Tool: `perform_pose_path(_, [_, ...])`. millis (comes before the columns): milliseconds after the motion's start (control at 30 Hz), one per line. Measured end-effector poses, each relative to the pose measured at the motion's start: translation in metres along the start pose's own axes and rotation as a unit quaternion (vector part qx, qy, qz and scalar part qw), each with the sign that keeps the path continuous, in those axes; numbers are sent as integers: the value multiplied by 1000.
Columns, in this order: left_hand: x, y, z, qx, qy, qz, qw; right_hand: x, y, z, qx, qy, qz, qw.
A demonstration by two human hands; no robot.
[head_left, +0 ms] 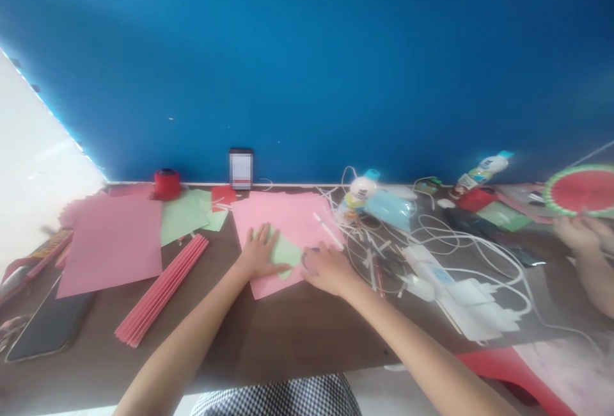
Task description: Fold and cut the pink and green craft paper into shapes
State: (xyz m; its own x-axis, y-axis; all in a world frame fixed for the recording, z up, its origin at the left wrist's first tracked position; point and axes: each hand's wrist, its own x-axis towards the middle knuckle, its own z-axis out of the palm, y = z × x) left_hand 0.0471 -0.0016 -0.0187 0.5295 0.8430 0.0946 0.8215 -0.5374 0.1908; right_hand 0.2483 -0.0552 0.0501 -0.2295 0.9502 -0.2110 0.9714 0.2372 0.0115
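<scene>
A small piece of light green paper (286, 253) lies on a pink sheet of paper (288, 208) in front of me. My left hand (259, 255) rests flat at the green paper's left side, fingers spread and thumb reaching across its lower part. At its right corner is my right hand (329, 269), with bent fingers that appear to pinch the paper's edge; a small dark spot shows by these fingers, too blurred to name. Left of my arms lies a pink pleated paper strip (163, 291), folded like an accordion.
Pink sheets (115, 243), green sheets (185, 214) and a red tape roll (166, 184) lie left. A phone (241, 169) leans against the blue wall. To the right are a glue bottle (359, 192), a power strip (436, 275), tangled cables and another person's hands (582, 233) by a red-and-green paper fan (582, 191).
</scene>
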Motion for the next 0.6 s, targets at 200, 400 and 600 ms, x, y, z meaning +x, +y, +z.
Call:
perform_pose_path(200, [-3, 1, -4, -10, 4, 9, 1000, -12, 14, 6, 24, 13, -11, 1000])
perform_pose_path(400, [-5, -3, 0, -18, 19, 21, 999, -2, 45, 19, 1, 86, 39, 996])
perform_pose_path(600, [-6, -9, 11, -19, 48, 51, 997, 21, 22, 39, 67, 195, 53, 977])
